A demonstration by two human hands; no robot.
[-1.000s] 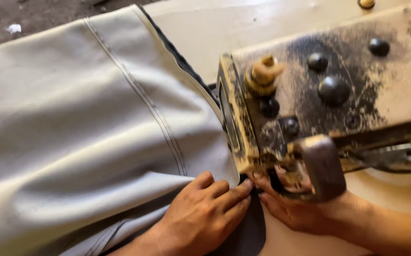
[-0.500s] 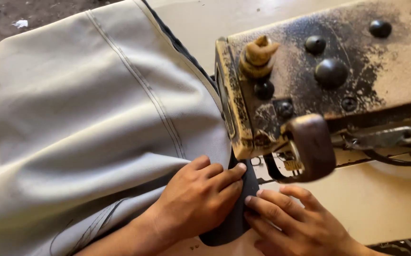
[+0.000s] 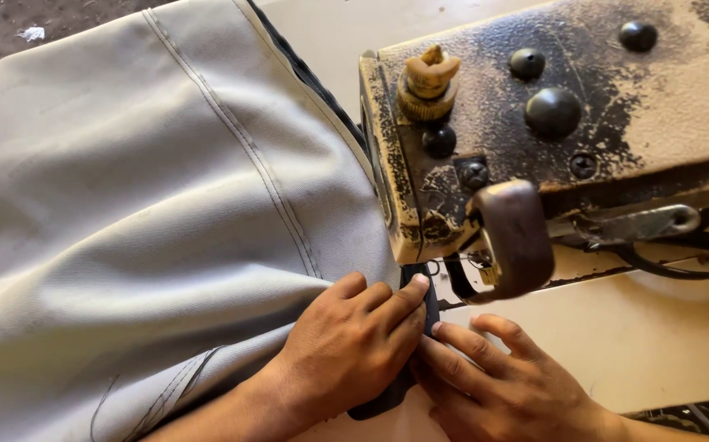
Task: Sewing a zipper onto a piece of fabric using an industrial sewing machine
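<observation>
Left hand (image 3: 346,352) lies flat, palm down, fingers extended together; right hand (image 3: 501,385) lies alongside, fingers spread, fingertips touching.

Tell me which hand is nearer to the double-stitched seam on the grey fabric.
Left. The left hand lies flat on the grey fabric, just below the seam's lower end. The right hand rests further off, beyond the dark strip, under the sewing machine.

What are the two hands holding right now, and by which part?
Both hands press flat rather than grip: the left hand pins the grey fabric at its dark edge strip, and the right hand fingers press that strip beside the sewing machine.
</observation>
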